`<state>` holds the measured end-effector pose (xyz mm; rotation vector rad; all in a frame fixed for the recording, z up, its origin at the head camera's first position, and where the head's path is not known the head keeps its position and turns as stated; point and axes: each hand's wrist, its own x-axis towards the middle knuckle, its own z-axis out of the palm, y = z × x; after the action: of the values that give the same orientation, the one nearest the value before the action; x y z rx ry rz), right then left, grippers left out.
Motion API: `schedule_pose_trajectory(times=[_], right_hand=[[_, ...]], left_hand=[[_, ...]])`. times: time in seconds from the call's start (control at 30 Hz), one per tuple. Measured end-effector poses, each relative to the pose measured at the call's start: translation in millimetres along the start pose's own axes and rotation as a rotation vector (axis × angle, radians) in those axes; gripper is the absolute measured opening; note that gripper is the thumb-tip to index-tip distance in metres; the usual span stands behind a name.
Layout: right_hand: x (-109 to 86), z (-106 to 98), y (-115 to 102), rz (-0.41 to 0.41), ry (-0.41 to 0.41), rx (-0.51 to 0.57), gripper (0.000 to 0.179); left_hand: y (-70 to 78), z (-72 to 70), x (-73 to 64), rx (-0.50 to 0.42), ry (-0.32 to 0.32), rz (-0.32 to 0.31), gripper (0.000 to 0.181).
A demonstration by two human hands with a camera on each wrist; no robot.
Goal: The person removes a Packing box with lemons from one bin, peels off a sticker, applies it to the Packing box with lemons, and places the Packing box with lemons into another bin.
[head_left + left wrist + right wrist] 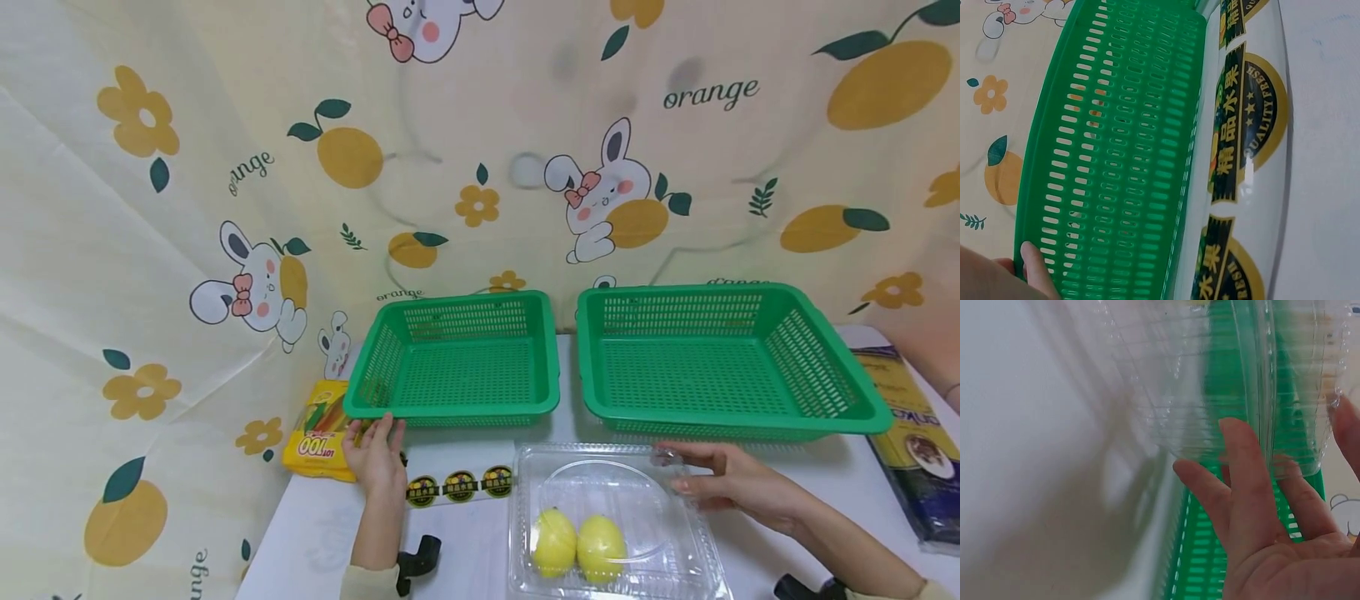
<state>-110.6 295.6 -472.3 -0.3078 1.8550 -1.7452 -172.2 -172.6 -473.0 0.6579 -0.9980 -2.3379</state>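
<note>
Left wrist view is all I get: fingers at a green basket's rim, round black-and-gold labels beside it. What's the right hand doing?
Observer: The right hand holds a clear plastic container near its far right corner.
Operator: Anything in it?
Observer: Two yellow fruits, side by side.
Operator: And past the left end of my green basket?
Observer: A yellow package, partly hidden by the basket.
</note>
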Motion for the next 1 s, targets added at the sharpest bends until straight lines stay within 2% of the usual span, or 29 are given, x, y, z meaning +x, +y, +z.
schedule_pose_trajectory(times=[0.13, 0.37, 0.57, 0.77, 0.87, 0.93, 1.0], right_hand=[[-1.4, 0, 2, -0.004, 0.017, -0.013, 0.055], [-3.7, -2, 6, -0.033, 0.020, 0.023, 0.048], [-4.3, -2, 7, -0.038, 0.031, 0.025, 0.046], [-3.1, -2, 9, -0.024, 0.038, 0.023, 0.051], [-2.8, -2, 10, -0.051, 0.022, 0.042, 0.047], [-2.4, -1, 11, -0.071, 0.007, 0.055, 0.046], [-1.5, 0, 12, -0.077, 0.004, 0.066, 0.045]], left_hand=[[3.4, -3.0, -0.6, -0.003, -0.029, -0.030, 0.054], [13.5, -13.5, 1.1, -0.073, -0.116, -0.111, 0.051], [18.8, -19.0, 2.8, -0.059, -0.165, -0.159, 0.050], [28.3, -33.6, 5.0, -0.073, -0.288, -0.199, 0.039], [35.8, -47.2, 8.5, 0.008, -0.328, -0.212, 0.042], [40.4, -58.4, 10.7, 0.129, -0.327, -0.200, 0.043], [44.6, -70.6, 12.8, 0.292, -0.299, -0.180, 0.042]])
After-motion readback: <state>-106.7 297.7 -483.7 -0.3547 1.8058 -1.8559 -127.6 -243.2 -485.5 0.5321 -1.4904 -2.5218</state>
